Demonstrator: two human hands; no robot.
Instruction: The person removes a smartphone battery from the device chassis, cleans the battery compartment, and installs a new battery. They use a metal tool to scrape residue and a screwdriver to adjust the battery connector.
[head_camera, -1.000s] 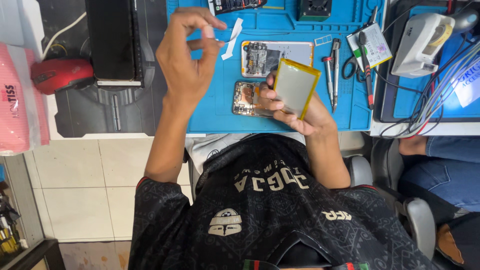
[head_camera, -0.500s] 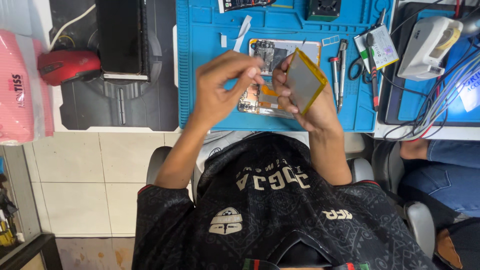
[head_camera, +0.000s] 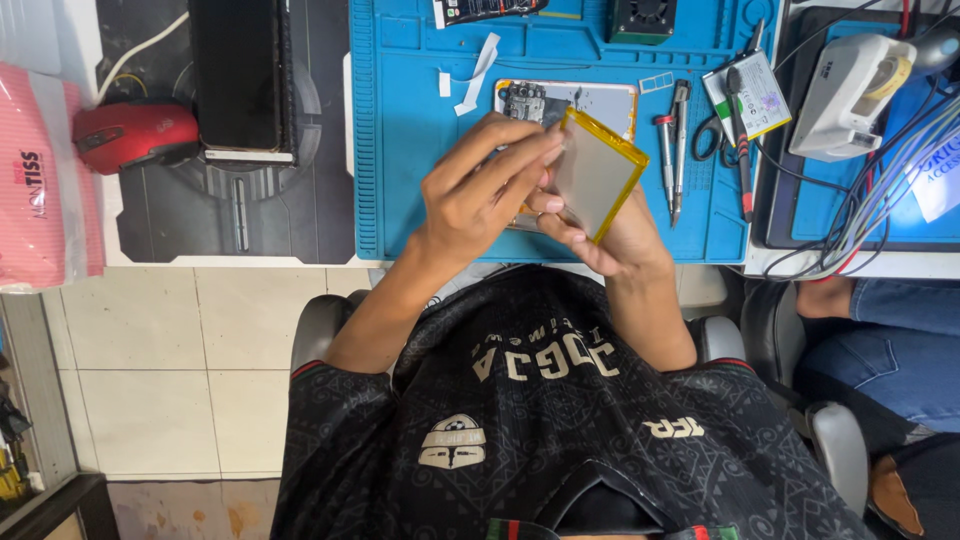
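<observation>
While the right hand grips the flat yellow-edged battery from below, its fingers closed on the lower edge, the left hand pinches the battery's near side with its fingertips pressed together. Just beyond both hands, an opened phone lies on the blue mat.

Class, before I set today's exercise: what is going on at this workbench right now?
A person seated at a bench holds a flat, yellow-edged battery pack tilted above a blue work mat. The right hand grips it from below, and the left hand has its fingertips on the pack's near edge. An opened phone lies on the mat under the hands, with screwdrivers beside it.
</observation>
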